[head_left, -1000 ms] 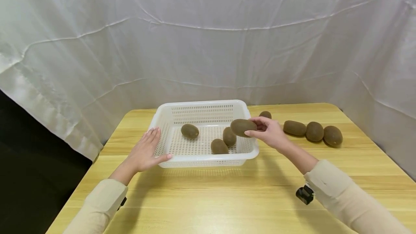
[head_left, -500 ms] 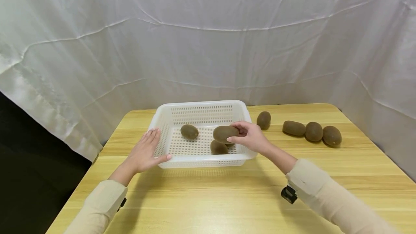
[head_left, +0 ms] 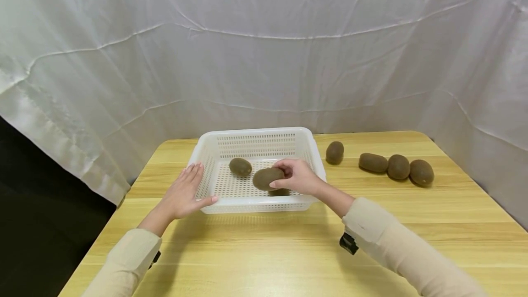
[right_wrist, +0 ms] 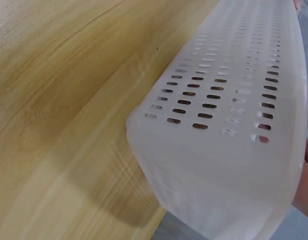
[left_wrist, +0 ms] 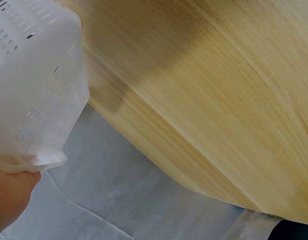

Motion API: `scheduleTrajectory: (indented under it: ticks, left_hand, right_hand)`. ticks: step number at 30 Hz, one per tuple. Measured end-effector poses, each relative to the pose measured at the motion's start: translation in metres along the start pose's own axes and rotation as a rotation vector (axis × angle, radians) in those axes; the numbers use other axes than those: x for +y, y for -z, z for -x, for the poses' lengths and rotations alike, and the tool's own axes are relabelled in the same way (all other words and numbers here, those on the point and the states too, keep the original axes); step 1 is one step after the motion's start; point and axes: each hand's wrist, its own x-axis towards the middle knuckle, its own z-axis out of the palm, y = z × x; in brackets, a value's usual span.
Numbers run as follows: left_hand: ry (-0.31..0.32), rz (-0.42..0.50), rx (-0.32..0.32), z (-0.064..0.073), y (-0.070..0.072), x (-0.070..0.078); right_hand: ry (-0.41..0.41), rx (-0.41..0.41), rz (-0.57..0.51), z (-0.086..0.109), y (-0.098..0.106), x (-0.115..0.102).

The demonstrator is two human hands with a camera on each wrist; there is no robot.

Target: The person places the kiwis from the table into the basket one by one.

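Note:
My right hand (head_left: 298, 177) grips a brown kiwifruit (head_left: 266, 178) between thumb and fingers, low inside a white perforated plastic basket (head_left: 264, 200). Beneath the held fruit, another kiwifruit (head_left: 279, 192) shows only in part; a further one in the basket is hidden behind the hand. A separate kiwifruit (head_left: 240, 167) lies toward the basket's left side. On the basket's left front corner rests my left hand (head_left: 181, 195), fingers straight over the rim and thumb along the front. The left wrist view shows that hand (left_wrist: 14, 197) against the rim. In the right wrist view the basket wall (right_wrist: 204, 160) covers most of the right hand.
Right of the basket, a lone kiwifruit (head_left: 334, 153) lies on the wooden table (head_left: 247, 251). Farther right, a row of three kiwifruit (head_left: 398, 167) lies side by side. A pale curtain (head_left: 264, 68) hangs close behind the table's far edge.
Holding the kiwifruit, my right hand has moved left and down from the basket's right rim into its middle. The left hand and the basket have stayed in place.

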Motion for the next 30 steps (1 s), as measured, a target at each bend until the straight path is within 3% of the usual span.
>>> scheduleTrajectory:
  ticks: [8,18,24,30]
  left_hand:
    - [-0.006,-0.005,0.007,0.000,-0.001,0.000]
    - [-0.006,-0.007,0.012,0.000,-0.001,-0.001]
    - [-0.001,-0.003,0.009,0.000,-0.001,0.000]
    - [0.002,-0.011,0.006,0.000,0.000,0.000]
  right_hand:
    - [-0.022,-0.054,0.061,-0.006,-0.007,0.001]
    - [-0.001,-0.120,0.228,-0.018,-0.015,0.004]
    - [-0.035,-0.152,0.188,-0.018,-0.019,0.001]
    - [-0.024,-0.094,0.141,-0.016,-0.018,0.002]
